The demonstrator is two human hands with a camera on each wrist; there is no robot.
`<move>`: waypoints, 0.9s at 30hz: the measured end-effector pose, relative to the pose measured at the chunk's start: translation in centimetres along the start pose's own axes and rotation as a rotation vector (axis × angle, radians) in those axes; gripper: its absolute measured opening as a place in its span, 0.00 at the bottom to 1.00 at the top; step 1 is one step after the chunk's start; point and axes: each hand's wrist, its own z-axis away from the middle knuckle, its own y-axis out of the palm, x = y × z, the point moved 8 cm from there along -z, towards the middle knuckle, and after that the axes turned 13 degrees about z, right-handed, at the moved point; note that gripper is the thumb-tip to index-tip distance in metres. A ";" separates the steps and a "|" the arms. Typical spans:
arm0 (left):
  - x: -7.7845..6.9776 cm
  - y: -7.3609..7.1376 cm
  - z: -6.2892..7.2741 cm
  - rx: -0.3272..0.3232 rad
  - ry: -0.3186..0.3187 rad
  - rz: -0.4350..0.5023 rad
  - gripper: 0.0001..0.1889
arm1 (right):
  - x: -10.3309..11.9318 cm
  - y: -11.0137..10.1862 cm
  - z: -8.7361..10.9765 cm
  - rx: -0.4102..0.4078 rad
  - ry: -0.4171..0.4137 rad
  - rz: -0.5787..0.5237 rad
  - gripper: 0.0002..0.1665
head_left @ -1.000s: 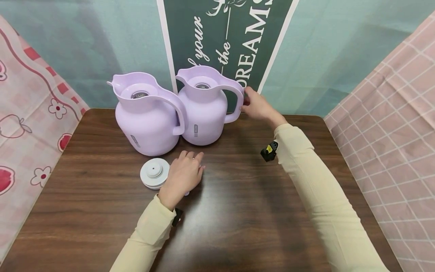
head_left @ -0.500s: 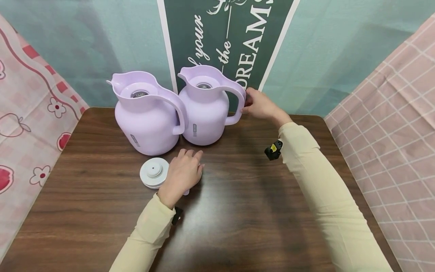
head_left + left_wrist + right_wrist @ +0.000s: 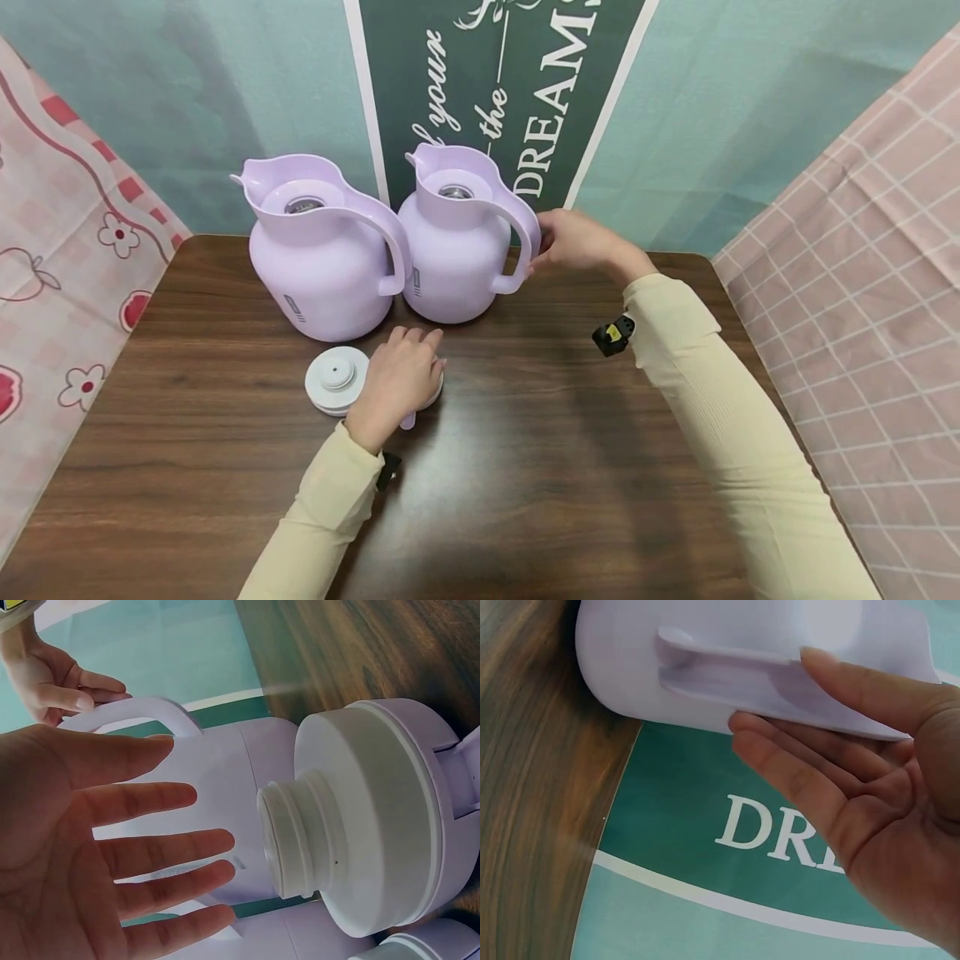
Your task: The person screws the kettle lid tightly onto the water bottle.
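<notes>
Two lilac thermos jugs stand side by side at the back of the table, both without lids. My right hand [image 3: 581, 242] pinches the handle [image 3: 742, 679] of the right-hand jug [image 3: 457, 271], thumb on one edge and fingertips on the other. The left-hand jug [image 3: 322, 279] has its handle close against that jug. My left hand [image 3: 397, 375] is held with fingers spread and straight over a jug lid [image 3: 367, 817], which is white with a stepped plug and lilac rim. A second such lid [image 3: 335, 382] lies to its left, plug upward.
The dark wooden table [image 3: 525, 467] extends in front of the jugs. A teal backdrop with a green lettered panel [image 3: 495, 92] hangs right behind them. Patterned pink cloths border the left [image 3: 75, 292] and right [image 3: 862, 275] sides.
The right-hand jug has turned, its handle swinging toward me and its label shifting left. My right hand has moved along with the handle. The left hand stays nearly where it was.
</notes>
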 end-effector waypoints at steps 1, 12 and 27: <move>0.0 0.0 0.0 -0.001 -0.002 0.003 0.21 | 0.2 0.0 0.0 0.008 -0.010 0.008 0.19; 0.8 -0.6 -0.2 -0.012 -0.035 0.028 0.20 | 3.0 0.9 0.4 0.062 -0.135 0.035 0.08; 2.7 -1.4 -1.3 -0.003 -0.150 0.121 0.16 | 5.5 2.5 0.8 0.091 -0.192 -0.039 0.08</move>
